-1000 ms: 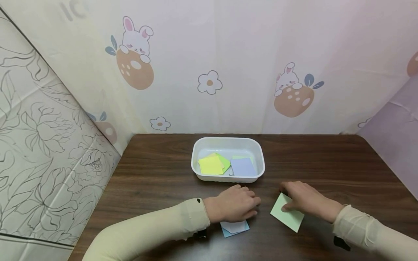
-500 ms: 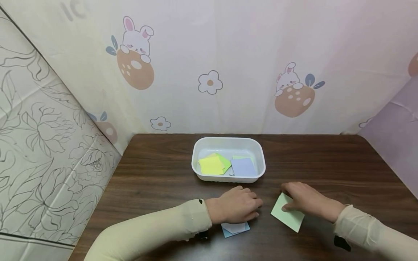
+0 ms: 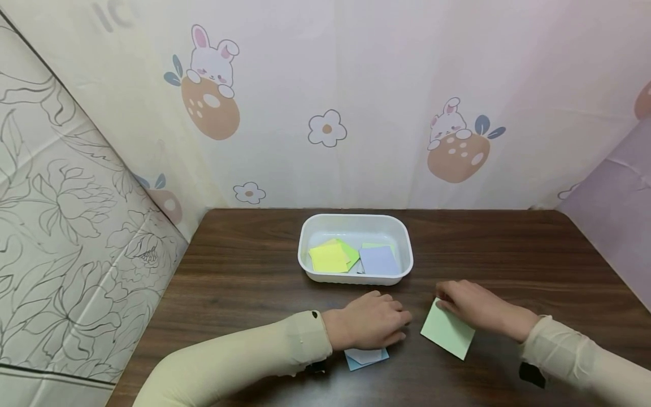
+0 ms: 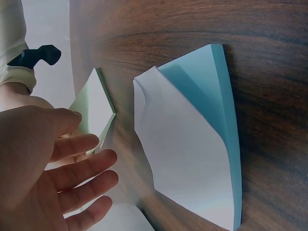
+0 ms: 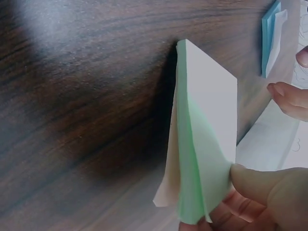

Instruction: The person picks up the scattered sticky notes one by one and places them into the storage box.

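My right hand pinches a pale green sticky note pad at its far corner. In the right wrist view the thumb presses the edge of the green pad, fingers beneath, with one top sheet partly lifted and a peach-coloured sheet sticking out underneath. My left hand holds nothing; its fingers are relaxed and slightly bent, pointing toward the green pad. Below it on the table lies a blue sticky note pad with a whitish-lilac sheet on top, partly hidden by the hand in the head view.
A white plastic tray stands beyond the hands. Inside it are a yellow note pad, a brighter green one and a lilac one. The dark wooden table ends at a patterned wall covering.
My right thumb has slid from the middle of the green pad toward its far corner, showing more of its face. My left hand has shifted slightly to the right.
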`<state>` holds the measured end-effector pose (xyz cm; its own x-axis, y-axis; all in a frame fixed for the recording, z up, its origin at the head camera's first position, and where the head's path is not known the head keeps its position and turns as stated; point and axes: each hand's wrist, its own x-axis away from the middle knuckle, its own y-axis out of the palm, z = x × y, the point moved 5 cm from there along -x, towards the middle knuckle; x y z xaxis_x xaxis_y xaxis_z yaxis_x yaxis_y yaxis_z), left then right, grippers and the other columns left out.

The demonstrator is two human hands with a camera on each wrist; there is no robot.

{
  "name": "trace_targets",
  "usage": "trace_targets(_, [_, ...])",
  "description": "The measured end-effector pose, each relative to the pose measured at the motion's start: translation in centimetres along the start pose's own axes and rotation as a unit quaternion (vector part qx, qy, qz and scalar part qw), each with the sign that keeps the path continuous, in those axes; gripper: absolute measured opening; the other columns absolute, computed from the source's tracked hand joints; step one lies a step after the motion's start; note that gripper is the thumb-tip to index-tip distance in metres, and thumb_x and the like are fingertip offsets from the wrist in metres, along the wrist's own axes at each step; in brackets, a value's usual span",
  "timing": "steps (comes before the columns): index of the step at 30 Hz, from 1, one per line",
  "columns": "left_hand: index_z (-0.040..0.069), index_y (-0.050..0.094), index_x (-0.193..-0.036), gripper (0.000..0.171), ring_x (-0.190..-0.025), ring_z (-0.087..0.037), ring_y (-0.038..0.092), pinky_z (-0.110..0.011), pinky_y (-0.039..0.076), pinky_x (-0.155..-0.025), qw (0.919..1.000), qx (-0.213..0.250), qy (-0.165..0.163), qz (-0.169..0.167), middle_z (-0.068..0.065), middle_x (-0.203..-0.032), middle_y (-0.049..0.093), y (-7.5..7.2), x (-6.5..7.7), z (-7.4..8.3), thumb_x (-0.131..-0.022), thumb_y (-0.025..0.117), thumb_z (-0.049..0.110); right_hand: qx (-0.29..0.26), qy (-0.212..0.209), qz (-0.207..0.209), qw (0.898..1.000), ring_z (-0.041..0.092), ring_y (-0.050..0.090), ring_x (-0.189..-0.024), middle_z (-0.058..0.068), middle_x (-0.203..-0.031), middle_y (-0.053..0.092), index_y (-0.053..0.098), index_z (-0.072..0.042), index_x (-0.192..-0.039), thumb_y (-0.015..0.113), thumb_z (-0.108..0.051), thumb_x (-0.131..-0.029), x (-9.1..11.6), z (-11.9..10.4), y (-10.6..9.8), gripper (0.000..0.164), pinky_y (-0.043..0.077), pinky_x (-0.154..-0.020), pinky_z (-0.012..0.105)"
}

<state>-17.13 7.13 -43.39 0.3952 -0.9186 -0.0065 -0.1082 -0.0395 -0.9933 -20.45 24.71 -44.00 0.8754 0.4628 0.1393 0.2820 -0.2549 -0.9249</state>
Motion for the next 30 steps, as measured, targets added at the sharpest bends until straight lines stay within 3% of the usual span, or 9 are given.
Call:
trace_targets(9, [0.026,0.06,-0.108,0.025,-0.086,-0.007,0.055,-0.022,0.041,-0.071,1.0,-0.002,-0.003,0.005,0.012,-0.094,0.06,-0.6,-0.2,-0.1,-0.095,0.047,0.042,-0.015,-0.024,0.016,0.999,0.002,0.036,-0.052,-0.009,-0.06,0.042,0.052,-0.018,-0.076,0.06,-0.017,-0.088,-0.1,-0.5,-1.0,0.015,0.035,-0.046,0.024])
trace_targets(17, [0.026,0.061,-0.111,0.027,-0.087,-0.007,0.055,-0.022,0.042,-0.075,0.9998,-0.006,-0.007,0.018,0.012,-0.095,0.06,-1.5,-0.4,-0.3,-0.095,0.046,0.043,-0.019,-0.021,0.014,0.999,0.003,0.036,-0.052,-0.007,-0.061,0.042,0.051,-0.016,-0.077,0.058,-0.016,-0.09,-0.2,-0.8,-1.7,0.015,0.035,-0.047,0.023])
trace_targets(30, [0.026,0.061,-0.113,0.028,-0.089,-0.007,0.056,-0.022,0.042,-0.077,0.9998,-0.003,-0.011,0.015,0.013,-0.096,0.06,-1.6,-0.5,-0.3,-0.095,0.047,0.042,-0.009,-0.031,0.035,0.999,0.003,0.036,-0.053,-0.009,-0.063,0.042,0.052,-0.017,-0.08,0.058,-0.016,-0.09,-0.2,-1.0,-3.0,0.012,0.036,-0.048,0.024])
